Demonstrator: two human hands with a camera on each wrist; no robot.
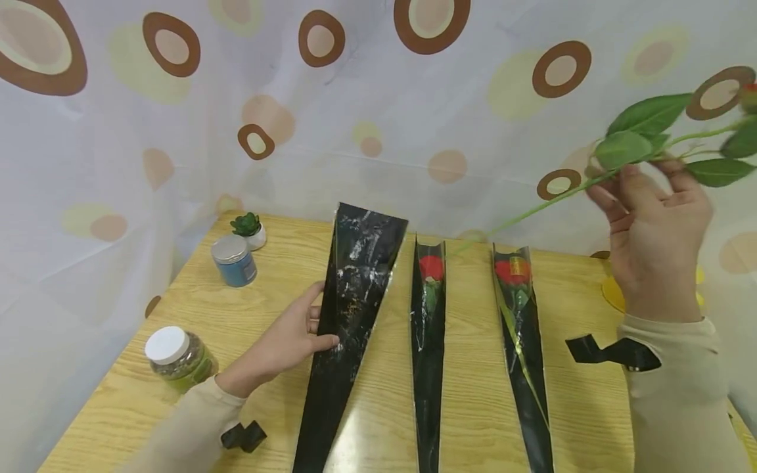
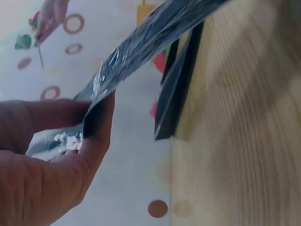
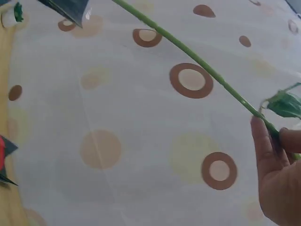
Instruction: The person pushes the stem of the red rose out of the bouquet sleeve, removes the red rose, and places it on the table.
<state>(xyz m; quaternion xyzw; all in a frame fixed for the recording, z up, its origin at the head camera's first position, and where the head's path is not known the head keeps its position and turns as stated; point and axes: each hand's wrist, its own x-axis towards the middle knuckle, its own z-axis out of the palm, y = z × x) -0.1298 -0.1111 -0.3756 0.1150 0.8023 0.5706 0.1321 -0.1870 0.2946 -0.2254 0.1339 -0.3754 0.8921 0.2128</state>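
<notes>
My left hand [image 1: 290, 341] grips an upright black flower sleeve [image 1: 355, 282] along its left edge, thumb in front and fingers behind. In the left wrist view the glossy sleeve [image 2: 141, 47] passes between thumb and fingers. Raised at the right, my right hand [image 1: 659, 230] pinches the green stem of a rose [image 1: 544, 207] just below its leaves. The stem slants down to the left, its lower end blurred near the back of the table. At the right edge of the head view, the red bloom [image 1: 750, 98] is partly cut off.
Two red roses in black sleeves, a middle one [image 1: 428, 355] and a right one [image 1: 526, 355], lie on the wooden table [image 1: 473, 407]. At the left are a blue tin [image 1: 234, 263], a small potted plant [image 1: 248, 228] and a white-lidded jar [image 1: 180, 358]. A patterned curtain [image 1: 355, 98] hangs behind.
</notes>
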